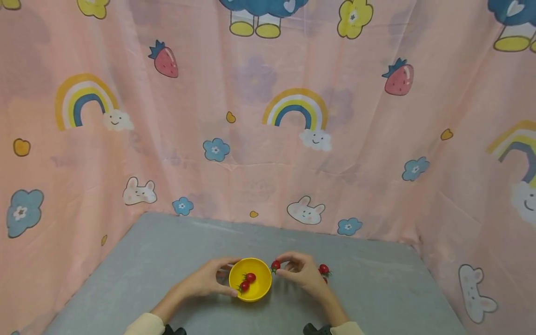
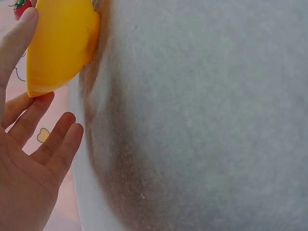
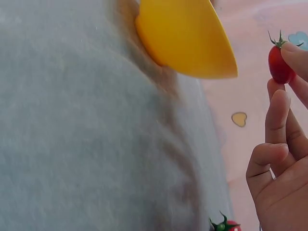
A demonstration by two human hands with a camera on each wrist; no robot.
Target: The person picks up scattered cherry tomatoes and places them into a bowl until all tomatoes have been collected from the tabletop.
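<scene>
A yellow bowl (image 1: 261,284) stands on the grey table, with two red cherry tomatoes (image 1: 244,286) lying inside. My left hand (image 1: 205,280) grips the bowl from the left, thumb at the near rim and fingertips on its far side. In the left wrist view, the ring and little fingers stand off the bowl. My right hand (image 1: 304,274) pinches another cherry tomato (image 3: 280,65) between thumb and fingers, just beyond the bowl's right rim. A green stem tops that tomato. Its other fingers are bent loosely beneath it in the right wrist view.
To the right of my right hand lies a cherry tomato (image 1: 324,269), with another (image 1: 324,280) partly hidden by the hand. The grey tabletop (image 1: 377,288) ends at a pink patterned curtain (image 1: 251,186) behind and at both sides.
</scene>
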